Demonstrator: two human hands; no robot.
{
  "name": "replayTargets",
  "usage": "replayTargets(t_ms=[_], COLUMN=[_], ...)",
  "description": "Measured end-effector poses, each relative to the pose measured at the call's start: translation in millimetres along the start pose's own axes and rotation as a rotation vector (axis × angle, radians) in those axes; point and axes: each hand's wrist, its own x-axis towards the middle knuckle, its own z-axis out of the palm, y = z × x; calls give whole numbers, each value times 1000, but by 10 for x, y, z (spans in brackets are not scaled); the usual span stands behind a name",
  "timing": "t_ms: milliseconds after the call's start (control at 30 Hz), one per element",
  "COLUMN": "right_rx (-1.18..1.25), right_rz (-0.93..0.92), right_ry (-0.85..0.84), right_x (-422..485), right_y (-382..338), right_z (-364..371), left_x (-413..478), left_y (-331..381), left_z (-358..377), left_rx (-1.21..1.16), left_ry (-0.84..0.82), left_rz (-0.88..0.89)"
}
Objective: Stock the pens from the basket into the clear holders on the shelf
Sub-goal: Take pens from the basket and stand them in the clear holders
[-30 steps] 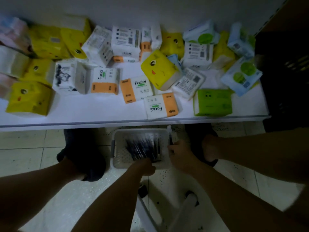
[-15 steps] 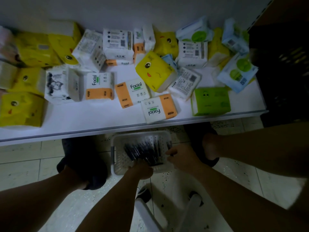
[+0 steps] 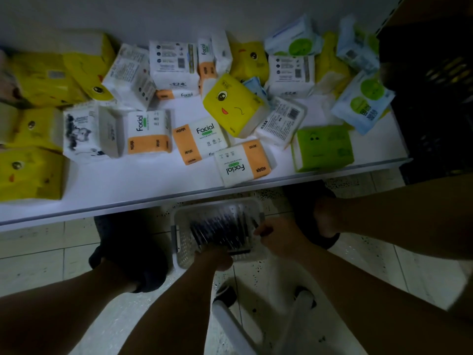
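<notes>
Both down in the basket [image 3: 180,242] to gather pens [image 3: 220,230]: left hand [image 3: 213,257] clenched on a bundle, right hand [image 3: 279,239] pinching one just beside.

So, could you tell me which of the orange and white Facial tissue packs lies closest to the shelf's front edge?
The Facial pack with upside-down lettering, lying just above the basket; its corner juts over the shelf edge, while the others sit farther back.

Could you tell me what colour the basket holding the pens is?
White basket, seen in the head view.
</notes>
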Motion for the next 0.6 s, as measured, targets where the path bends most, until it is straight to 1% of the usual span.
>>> replayTargets(t_ms=[100, 200, 300, 400, 467, 533, 600], right_rx=[25, 15, 11, -29, -32, -39, -106], right_rz=[3, -35, -28, -31, -20, -20, -50], right_ry=[14, 17, 14, 57, 89, 71, 38], right_x=[23, 32, 36, 57, 54, 33, -16], right_y=[-34, -69, -61, -35, -39, -79, -133], right_z=[9, 45, 55, 82, 99, 101, 110], left_x=[-53, -50, -80, -186, -281, -408, -584], left_y=[18, -15, -10, 37, 66, 93, 113], left_z=[-50, -59, -69, -137, -197, -269, -342], left_rx=[5, 1, -30, -110, -182, -290, -380], left_ry=[16, 95, 164, 204, 261, 336, 424], left_rz=[32, 1, 17, 53, 69, 71, 86])
